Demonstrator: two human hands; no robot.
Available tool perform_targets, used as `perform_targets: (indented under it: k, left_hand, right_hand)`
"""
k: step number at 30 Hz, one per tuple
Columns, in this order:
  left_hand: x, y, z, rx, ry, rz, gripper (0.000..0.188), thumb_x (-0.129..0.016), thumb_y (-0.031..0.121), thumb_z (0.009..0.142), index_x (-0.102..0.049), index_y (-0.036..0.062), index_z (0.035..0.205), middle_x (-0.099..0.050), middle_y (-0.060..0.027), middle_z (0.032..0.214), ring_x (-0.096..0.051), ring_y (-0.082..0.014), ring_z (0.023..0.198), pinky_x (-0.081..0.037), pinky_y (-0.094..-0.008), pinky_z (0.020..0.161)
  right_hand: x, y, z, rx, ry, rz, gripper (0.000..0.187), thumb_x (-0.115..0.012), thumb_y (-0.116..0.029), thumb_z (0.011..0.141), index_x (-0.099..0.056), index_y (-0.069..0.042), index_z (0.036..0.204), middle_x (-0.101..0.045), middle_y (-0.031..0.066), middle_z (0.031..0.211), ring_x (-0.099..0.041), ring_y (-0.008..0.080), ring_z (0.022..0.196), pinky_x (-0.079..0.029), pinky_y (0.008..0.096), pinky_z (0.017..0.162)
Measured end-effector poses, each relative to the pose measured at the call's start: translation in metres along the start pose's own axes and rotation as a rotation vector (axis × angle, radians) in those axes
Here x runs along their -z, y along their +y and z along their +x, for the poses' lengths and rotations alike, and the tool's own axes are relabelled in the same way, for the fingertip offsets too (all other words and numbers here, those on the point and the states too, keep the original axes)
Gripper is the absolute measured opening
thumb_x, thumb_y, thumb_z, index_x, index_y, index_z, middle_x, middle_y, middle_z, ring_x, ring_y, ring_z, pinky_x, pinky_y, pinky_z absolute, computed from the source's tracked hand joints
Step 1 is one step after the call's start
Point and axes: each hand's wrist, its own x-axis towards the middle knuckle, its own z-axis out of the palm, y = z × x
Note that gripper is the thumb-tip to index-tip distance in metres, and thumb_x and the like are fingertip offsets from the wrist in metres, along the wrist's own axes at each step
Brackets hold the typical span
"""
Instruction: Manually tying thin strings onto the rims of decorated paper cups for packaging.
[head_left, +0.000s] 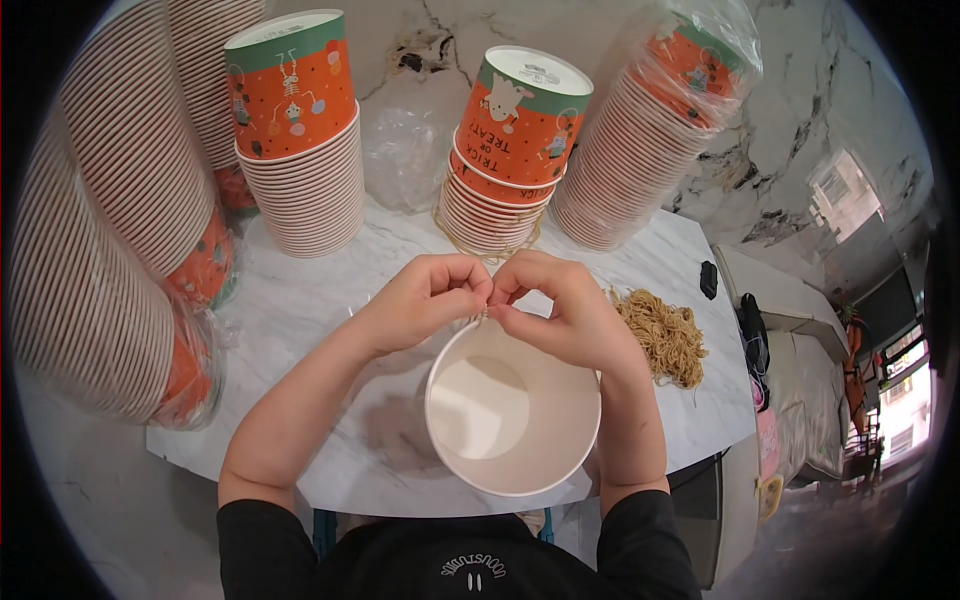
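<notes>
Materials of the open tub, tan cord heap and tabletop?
Open tub: likely coated paperboard; smooth white satin walls, rounded rim. Tan cord heap: plant-fibre or paper twine, perhaps; matte, tangled strands. Tabletop: smooth, grey-veined marble look; real stone or laminate, can't tell.

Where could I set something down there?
On the white marbled table, there's room between the left forearm and the plastic-wrapped stacks of white-and-orange paper buckets, and right of the right forearm, on the near side of the tangled tan cord. It's crowded along the back, with upended bucket stacks, and around the fingers by the round white bucket.
</notes>
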Motion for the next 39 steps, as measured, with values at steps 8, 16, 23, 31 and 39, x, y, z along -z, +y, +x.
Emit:
perform_targets:
  k: [8, 16, 23, 31, 39]
  left_hand:
    - [0.014, 0.0, 0.0, -0.159, -0.043, 0.337, 0.006, -0.068, 0.003, 0.081, -0.062, 0.0039, 0.082, -0.059, 0.005, 0.077, -0.052, -0.0024, 0.073, -0.044, -0.0208, 0.067]
    - [0.011, -0.004, 0.003, -0.23, 0.024, 0.418, 0.008, -0.072, 0.004, 0.077, -0.064, 0.0035, 0.079, -0.058, 0.0058, 0.072, -0.048, -0.0027, 0.065, -0.041, -0.0209, 0.059]
    - [0.016, -0.007, 0.001, -0.333, 0.011, 0.53, 0.007, -0.076, 0.005, 0.076, -0.069, 0.0049, 0.08, -0.054, 0.0057, 0.066, -0.044, -0.0029, 0.06, -0.036, -0.0215, 0.054]
    - [0.016, -0.005, -0.001, -0.324, 0.037, 0.546, 0.007, -0.073, 0.004, 0.076, -0.067, 0.0046, 0.079, -0.054, 0.0058, 0.066, -0.042, -0.0024, 0.059, -0.035, -0.0214, 0.053]
    - [0.022, -0.004, 0.001, -0.178, -0.05, 0.191, 0.005, -0.069, 0.005, 0.078, -0.064, 0.0047, 0.076, -0.06, 0.0073, 0.075, -0.046, -0.0016, 0.065, -0.037, -0.0202, 0.06]
  right_hand:
    - [-0.009, 0.01, 0.003, -0.236, -0.035, 0.284, 0.013, -0.071, -0.01, 0.089, -0.07, 0.002, 0.093, -0.068, 0.0053, 0.086, -0.067, 0.012, 0.08, -0.054, 0.0287, 0.071]
    - [-0.014, 0.012, 0.004, -0.302, 0.004, 0.295, 0.013, -0.07, -0.01, 0.089, -0.07, 0.002, 0.093, -0.07, 0.0023, 0.082, -0.064, 0.0066, 0.073, -0.051, 0.0244, 0.064]
    - [-0.016, 0.013, 0.006, -0.404, 0.0, 0.334, 0.011, -0.07, -0.01, 0.09, -0.071, 0.001, 0.093, -0.07, 0.0013, 0.078, -0.065, 0.0052, 0.071, -0.05, 0.0222, 0.061]
    - [-0.02, 0.009, 0.008, -0.42, 0.049, 0.326, 0.011, -0.072, -0.009, 0.09, -0.07, 0.002, 0.092, -0.07, 0.0012, 0.077, -0.065, 0.0051, 0.069, -0.049, 0.0223, 0.059]
    - [-0.021, 0.001, 0.004, -0.26, 0.121, 0.272, 0.013, -0.073, -0.005, 0.086, -0.069, 0.006, 0.091, -0.071, 0.0071, 0.087, -0.071, 0.014, 0.081, -0.058, 0.0288, 0.077]
